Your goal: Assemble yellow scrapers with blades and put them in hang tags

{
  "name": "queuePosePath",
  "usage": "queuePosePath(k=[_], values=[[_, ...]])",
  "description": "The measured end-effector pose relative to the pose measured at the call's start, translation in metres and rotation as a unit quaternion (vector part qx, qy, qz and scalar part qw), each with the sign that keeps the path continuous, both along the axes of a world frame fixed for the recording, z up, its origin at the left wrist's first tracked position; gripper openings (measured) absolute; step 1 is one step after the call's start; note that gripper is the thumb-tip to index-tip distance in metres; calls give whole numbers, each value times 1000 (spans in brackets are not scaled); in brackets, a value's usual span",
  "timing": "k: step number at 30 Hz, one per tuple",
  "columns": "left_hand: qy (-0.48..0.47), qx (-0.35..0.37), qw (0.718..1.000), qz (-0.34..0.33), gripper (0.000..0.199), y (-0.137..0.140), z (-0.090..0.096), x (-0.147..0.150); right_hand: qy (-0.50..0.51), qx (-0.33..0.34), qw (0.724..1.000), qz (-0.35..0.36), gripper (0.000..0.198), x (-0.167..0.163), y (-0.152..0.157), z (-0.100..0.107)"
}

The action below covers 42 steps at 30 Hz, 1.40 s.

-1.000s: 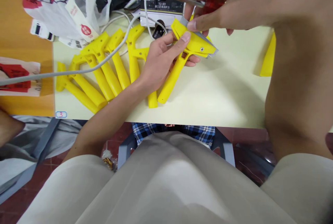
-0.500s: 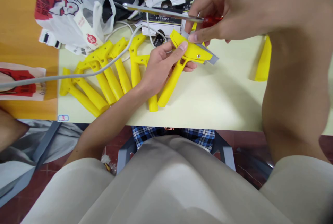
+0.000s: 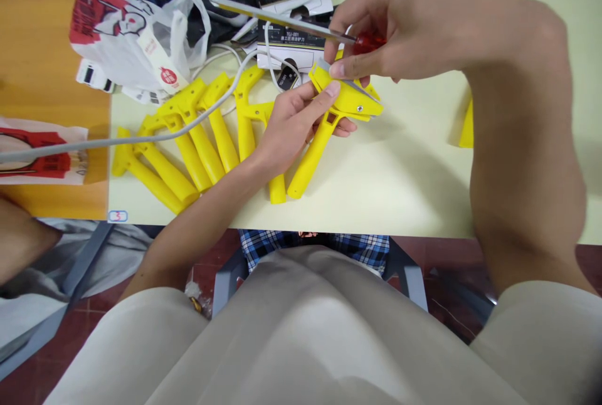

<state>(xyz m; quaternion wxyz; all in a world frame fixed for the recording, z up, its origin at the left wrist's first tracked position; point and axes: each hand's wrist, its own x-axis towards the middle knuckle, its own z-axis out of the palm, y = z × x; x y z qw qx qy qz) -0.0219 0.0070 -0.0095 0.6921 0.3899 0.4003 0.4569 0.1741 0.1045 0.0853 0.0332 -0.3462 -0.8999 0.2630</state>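
Note:
My left hand (image 3: 298, 120) is closed around the head of a yellow scraper (image 3: 314, 153), thumb on its face. The scraper's handle slants down to the left, and a small screw shows near the right end of its head. My right hand (image 3: 376, 35) grips a screwdriver (image 3: 282, 20) by its red handle, the long shaft pointing left. The thumb and fingers of that same hand also pinch at a grey strip (image 3: 323, 65) lying along the scraper head's upper edge. Part of the strip is hidden by my fingers.
Several yellow scraper handles (image 3: 200, 148) lie in a row on the pale table (image 3: 385, 192) left of my hands. Behind are printed boxes (image 3: 294, 41), a plastic bag (image 3: 136, 35) and a grey cable (image 3: 188, 126). Another yellow piece (image 3: 466, 126) lies partly behind my right forearm.
The grey strip has slid up and left along the scraper head; its lower right end no longer sticks out. My right hand and the screwdriver have shifted slightly left.

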Motion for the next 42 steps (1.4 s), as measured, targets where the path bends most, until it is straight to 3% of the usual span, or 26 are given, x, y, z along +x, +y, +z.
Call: queuePosePath(k=[12, 20, 31, 42], values=[[-15, 30, 999, 16, 30, 1, -3, 0, 19, -2, 999, -37, 22, -5, -5, 1], [9, 36, 999, 28, 29, 0, -4, 0, 16, -5, 993, -114, 26, -5, -13, -2], [-15, 41, 998, 39, 23, -2, -2, 2, 23, -63, 991, -115, 30, -13, -16, -7], [-11, 64, 998, 24, 19, -6, -5, 2, 10, -53, 994, -100, 21, -12, -18, -1]])
